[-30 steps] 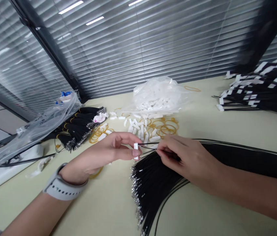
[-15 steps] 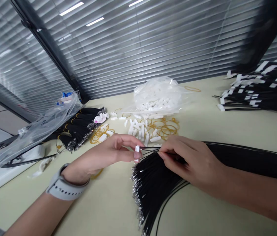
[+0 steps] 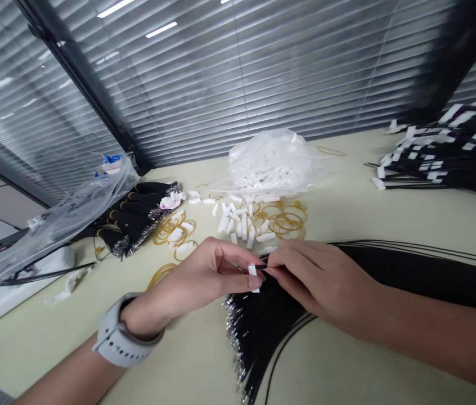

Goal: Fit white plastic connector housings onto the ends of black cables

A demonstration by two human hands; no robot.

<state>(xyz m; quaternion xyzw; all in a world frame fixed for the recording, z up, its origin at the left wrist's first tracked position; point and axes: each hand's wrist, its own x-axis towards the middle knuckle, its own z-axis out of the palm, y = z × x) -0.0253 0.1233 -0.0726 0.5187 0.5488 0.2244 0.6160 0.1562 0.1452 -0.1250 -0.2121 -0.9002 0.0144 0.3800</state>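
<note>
Between thumb and fingers, my left hand pinches a small white connector housing. Close against it on the right, my right hand grips a thin black wire whose end meets the housing; how deep it sits there I cannot tell. Beneath both hands lies a thick bundle of black wires, its metal-crimped ends fanned out toward the lower left. Just beyond the fingers, several loose white housings are scattered on the table.
A clear plastic bag of white housings lies at the back. Yellow rubber bands are strewn around the loose pieces. Tied black wire bundles and a plastic sheet are at left. More wires with white housings are stacked at right.
My left hand has moved right and slightly down with the white housing, nearer my right hand. The length of wire showing between the two hands is shorter.
</note>
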